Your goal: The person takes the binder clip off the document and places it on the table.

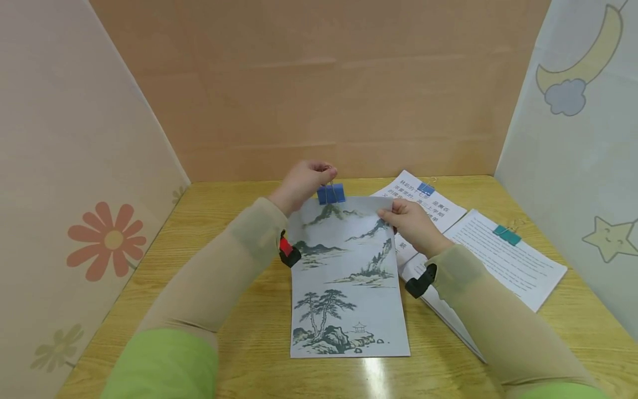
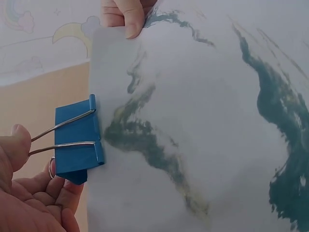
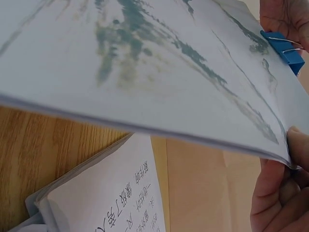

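Blue clip going onto the landscape sheets

The left hand (image 1: pixel 301 183) pinches the wire handles of the blue clip (image 1: pixel 331 194), already seated on the sheets' (image 1: pixel 344 277) raised top edge; the right hand (image 1: pixel 411 221) grips the corner. Letting go remains, I'd judge; two clipped stacks (image 1: pixel 503 260) lie on the tabletop (image 1: pixel 239 343).

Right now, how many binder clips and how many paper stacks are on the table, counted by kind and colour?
Blue binder clips: 2, one on the landscape print stack, one on the Chinese text stack
Teal binder clips: 1, on the right text stack
Paper stacks: 3
Total: 6 things
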`<move>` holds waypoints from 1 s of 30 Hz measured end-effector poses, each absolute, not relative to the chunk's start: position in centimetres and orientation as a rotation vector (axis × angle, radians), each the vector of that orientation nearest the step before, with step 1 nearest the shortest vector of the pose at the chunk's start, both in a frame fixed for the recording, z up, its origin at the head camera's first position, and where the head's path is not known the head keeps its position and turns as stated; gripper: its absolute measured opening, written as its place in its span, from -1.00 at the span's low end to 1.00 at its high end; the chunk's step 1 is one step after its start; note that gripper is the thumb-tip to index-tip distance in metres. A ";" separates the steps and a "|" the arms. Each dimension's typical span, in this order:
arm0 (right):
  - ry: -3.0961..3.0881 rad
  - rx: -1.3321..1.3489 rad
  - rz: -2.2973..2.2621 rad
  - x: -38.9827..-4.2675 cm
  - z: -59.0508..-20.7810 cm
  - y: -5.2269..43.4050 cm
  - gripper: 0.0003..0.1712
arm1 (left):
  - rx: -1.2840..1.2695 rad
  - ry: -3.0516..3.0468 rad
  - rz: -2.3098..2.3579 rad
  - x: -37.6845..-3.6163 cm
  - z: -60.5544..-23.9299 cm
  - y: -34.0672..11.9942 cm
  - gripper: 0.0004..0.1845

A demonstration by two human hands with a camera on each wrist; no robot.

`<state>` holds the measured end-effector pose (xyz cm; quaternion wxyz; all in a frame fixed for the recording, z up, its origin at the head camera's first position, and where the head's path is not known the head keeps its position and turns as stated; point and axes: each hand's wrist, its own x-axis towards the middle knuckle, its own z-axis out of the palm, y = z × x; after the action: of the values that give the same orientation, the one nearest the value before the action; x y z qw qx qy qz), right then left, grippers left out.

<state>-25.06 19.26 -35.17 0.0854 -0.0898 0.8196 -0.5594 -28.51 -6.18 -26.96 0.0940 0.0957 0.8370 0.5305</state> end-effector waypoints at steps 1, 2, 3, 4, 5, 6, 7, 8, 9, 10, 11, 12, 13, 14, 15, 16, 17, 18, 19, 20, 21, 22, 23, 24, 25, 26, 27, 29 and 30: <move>2.442 -0.265 -1.667 -25.1 -35.2 19.3 -0.60 | 0.279 2.487 1.580 -28.5 -26.9 -6.3 -0.69; 2.443 -0.263 -1.666 -25.1 -35.2 19.3 -0.60 | 0.273 2.491 1.587 -28.5 -26.9 -6.5 -0.69; 2.444 -0.262 -1.664 -25.1 -35.2 19.3 -0.60 | 0.266 2.496 1.595 -28.5 -26.8 -6.7 -0.69; 2.448 -0.263 -1.662 -25.1 -35.2 19.3 -0.60 | 0.254 2.501 1.603 -28.5 -26.8 -6.9 -0.69; 2.446 -0.267 -1.665 -25.1 -35.2 19.3 -0.60 | 0.242 2.503 1.616 -28.6 -26.8 -7.1 -0.68; 2.445 -0.269 -1.668 -25.1 -35.3 19.4 -0.60 | 0.228 2.504 1.627 -28.6 -26.7 -7.3 -0.68; 2.442 -0.273 -1.671 -25.1 -35.3 19.4 -0.60 | 0.216 2.504 1.637 -28.6 -26.7 -7.5 -0.67; 2.439 -0.276 -1.677 -25.2 -35.4 19.5 -0.60 | 0.210 2.501 1.650 -28.7 -26.7 -7.7 -0.67; 2.436 -0.279 -1.682 -25.2 -35.5 19.6 -0.60 | 0.207 2.501 1.661 -28.7 -26.6 -7.9 -0.67; 2.433 -0.279 -1.687 -25.2 -35.5 19.6 -0.60 | 0.202 2.500 1.675 -28.7 -26.6 -8.2 -0.67; 2.432 -0.285 -1.690 -25.2 -35.6 19.7 -0.60 | 0.201 2.498 1.692 -28.7 -26.6 -8.4 -0.67; 2.433 -0.285 -1.691 -25.2 -35.7 19.8 -0.60 | 0.203 2.497 1.710 -28.7 -26.5 -8.6 -0.68; 2.433 -0.286 -1.694 -25.2 -35.7 19.8 -0.59 | 0.203 2.498 1.726 -28.7 -26.4 -8.9 -0.69; 2.434 -0.286 -1.696 -25.2 -35.8 19.8 -0.59 | 0.200 2.496 1.749 -28.6 -26.4 -9.1 -0.70; 2.437 -0.288 -1.693 -25.2 -35.8 19.8 -0.58 | 0.197 2.494 1.770 -28.7 -26.4 -9.4 -0.71; 2.440 -0.286 -1.692 -25.3 -35.8 19.9 -0.58 | 0.192 2.493 1.794 -28.7 -26.4 -9.8 -0.73; 2.443 -0.285 -1.692 -25.3 -35.9 19.9 -0.59 | 0.191 2.484 1.824 -28.7 -26.5 -10.1 -0.74; 2.441 -0.277 -1.697 -25.3 -35.9 19.8 -0.59 | 0.181 2.484 1.846 -28.6 -26.6 -10.5 -0.75; 2.440 -0.274 -1.700 -25.3 -35.9 19.8 -0.60 | 0.167 2.483 1.869 -28.5 -26.8 -11.0 -0.76; 2.440 -0.269 -1.701 -25.4 -35.9 19.8 -0.60 | 0.158 2.482 1.888 -28.5 -26.9 -11.4 -0.77; 2.439 -0.265 -1.702 -25.4 -35.9 19.8 -0.60 | 0.153 2.477 1.906 -28.4 -27.1 -11.9 -0.78; 2.438 -0.260 -1.705 -25.4 -35.9 19.7 -0.60 | 0.140 2.470 1.924 -28.2 -27.4 -12.4 -0.79; 2.436 -0.257 -1.706 -25.4 -35.9 19.7 -0.60 | 0.129 2.458 1.936 -28.1 -27.6 -12.9 -0.79; 2.436 -0.255 -1.705 -25.4 -35.9 19.7 -0.60 | 0.111 2.448 1.936 -27.8 -27.9 -13.4 -0.80; 2.438 -0.256 -1.703 -25.4 -35.9 19.7 -0.60 | 0.101 2.433 1.935 -27.6 -28.1 -13.8 -0.81; 2.441 -0.253 -1.700 -25.3 -35.9 19.7 -0.60 | 0.094 2.418 1.930 -27.4 -28.5 -14.3 -0.81; 2.443 -0.252 -1.698 -25.3 -35.9 19.7 -0.60 | 0.088 2.404 1.918 -27.2 -28.8 -14.7 -0.80; 2.446 -0.248 -1.697 -25.4 -35.9 19.7 -0.60 | 0.052 2.388 1.877 -26.7 -29.6 -15.5 -0.78; 2.448 -0.244 -1.695 -25.4 -35.9 19.7 -0.61 | 0.032 2.386 1.847 -26.5 -30.0 -15.9 -0.77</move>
<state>-25.36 19.66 -35.92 0.0769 -0.0816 0.8169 -0.5658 -26.47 -15.88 -29.98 0.0619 0.0104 0.7893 0.6108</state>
